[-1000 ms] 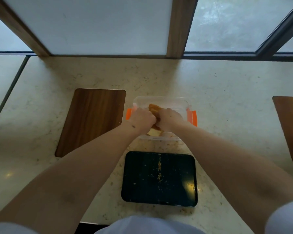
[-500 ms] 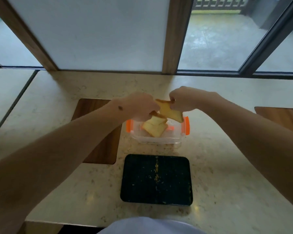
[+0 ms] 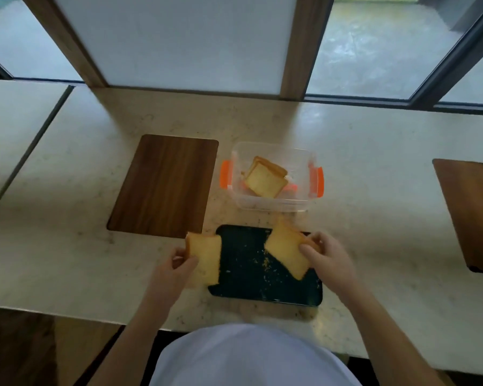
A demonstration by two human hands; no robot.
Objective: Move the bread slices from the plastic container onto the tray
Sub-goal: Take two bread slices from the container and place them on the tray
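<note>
A black tray (image 3: 251, 285) dusted with crumbs lies near the counter's front edge. Behind it stands a clear plastic container (image 3: 301, 201) with orange clips, and a small stack of bread slices (image 3: 265, 179) rests inside it. My left hand (image 3: 179, 268) grips one bread slice (image 3: 208, 257) over the tray's left edge. My right hand (image 3: 326, 254) pinches another bread slice (image 3: 286, 249) tilted over the tray's right half. Whether either slice touches the tray I cannot tell.
A brown wooden board (image 3: 162, 185) lies left of the container. A second wooden board (image 3: 471, 213) sits at the far right. Window frames run along the back of the pale stone counter (image 3: 374, 168). My white shirt (image 3: 251, 358) fills the bottom.
Both hands lifted a slice each out of the container and brought them down and toward me, over the tray. A few slices stay in the container.
</note>
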